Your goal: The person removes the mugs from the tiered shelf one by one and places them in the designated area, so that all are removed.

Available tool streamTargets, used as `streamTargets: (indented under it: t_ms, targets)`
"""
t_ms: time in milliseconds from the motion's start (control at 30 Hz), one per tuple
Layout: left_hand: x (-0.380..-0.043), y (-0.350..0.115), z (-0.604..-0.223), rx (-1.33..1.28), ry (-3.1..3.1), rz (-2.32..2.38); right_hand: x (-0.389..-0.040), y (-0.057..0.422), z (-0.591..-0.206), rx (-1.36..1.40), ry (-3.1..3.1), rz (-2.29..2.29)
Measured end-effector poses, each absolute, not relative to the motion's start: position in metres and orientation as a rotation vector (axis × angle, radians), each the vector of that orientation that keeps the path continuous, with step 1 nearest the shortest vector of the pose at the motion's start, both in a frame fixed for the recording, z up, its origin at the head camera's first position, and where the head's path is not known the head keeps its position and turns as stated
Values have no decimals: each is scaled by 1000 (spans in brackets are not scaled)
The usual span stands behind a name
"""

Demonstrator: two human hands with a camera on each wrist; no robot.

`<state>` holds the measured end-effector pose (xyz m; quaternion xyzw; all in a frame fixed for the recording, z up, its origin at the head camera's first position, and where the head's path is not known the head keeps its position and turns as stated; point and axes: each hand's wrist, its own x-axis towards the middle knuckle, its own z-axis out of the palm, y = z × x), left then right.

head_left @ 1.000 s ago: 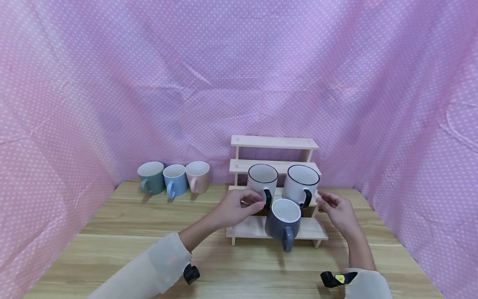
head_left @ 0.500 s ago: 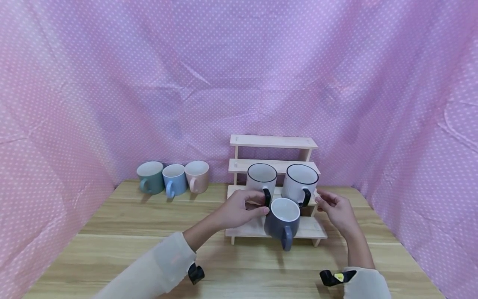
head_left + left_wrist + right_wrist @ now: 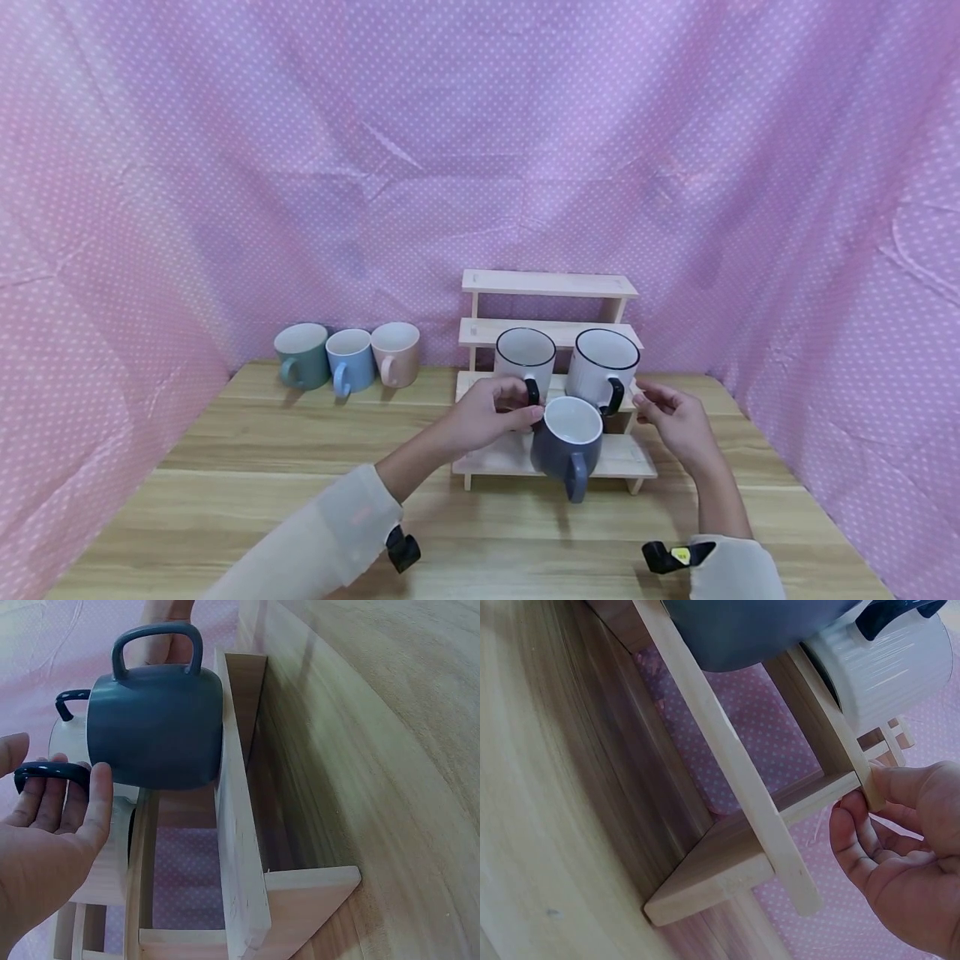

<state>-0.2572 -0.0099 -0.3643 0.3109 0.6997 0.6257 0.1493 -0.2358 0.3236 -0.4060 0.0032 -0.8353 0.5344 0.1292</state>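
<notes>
My left hand (image 3: 487,412) has its fingers hooked round the black handle of a white mug (image 3: 523,350) with a black rim. That mug stands on the second step of a pale wooden tiered shelf (image 3: 551,284). Beside it on the same step is a matching white mug (image 3: 604,358), its black handle facing front. A dark grey-blue mug (image 3: 566,450) sits on the lowest step, handle forward; in the left wrist view, a left fingertip is right at its side. With thumb and fingers, my right hand (image 3: 907,847) pinches the right end of the second step.
On the wooden table (image 3: 285,467), left of the shelf, three mugs stand in a row: green (image 3: 303,358), light blue (image 3: 351,362) and pink (image 3: 397,356). A pink dotted cloth (image 3: 480,150) hangs behind and along both sides.
My left hand has shifted slightly right and its fingers now cover more of the white mug's handle. The handle has turned a little leftward. My right hand stays at the step's end.
</notes>
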Motion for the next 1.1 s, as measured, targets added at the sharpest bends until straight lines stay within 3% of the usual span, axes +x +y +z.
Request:
streamTargets:
  t_ms: [1100]
  targets:
    - [-269, -54, -365, 657, 1876, 2122, -236, 324, -406, -16, -2458, 1520]
